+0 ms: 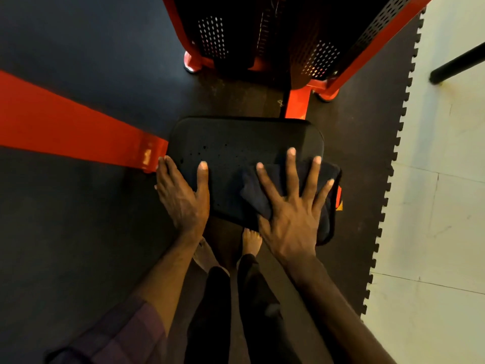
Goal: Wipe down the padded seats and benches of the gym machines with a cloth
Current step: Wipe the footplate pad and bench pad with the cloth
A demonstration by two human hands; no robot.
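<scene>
A black padded seat (244, 143) sits in the middle of the view, mounted on a red machine frame. The right hand (291, 219) lies flat on a dark cloth (265, 190), fingers straight and spread wide, pressing the cloth onto the right half of the seat; its grip is apart, not curled round the fabric. The cloth is bunched under the palm and reaches the seat's right edge. The left hand (183, 198) rests at the seat's left edge, thumb laid on the pad and fingers draped down over the side, so that grip is apart as well. Small dark specks dot the bare pad between the two hands.

A red bar (73, 127) runs in from the left and meets the seat near the left hand. Behind the seat stands the machine's red frame (296, 103) with black perforated panels (212, 35). The floor is dark rubber matting (78, 61) with a toothed edge on the right, where it meets pale tiles (441, 179). One bare foot (252, 240) shows below the seat, with dark trouser legs beneath it.
</scene>
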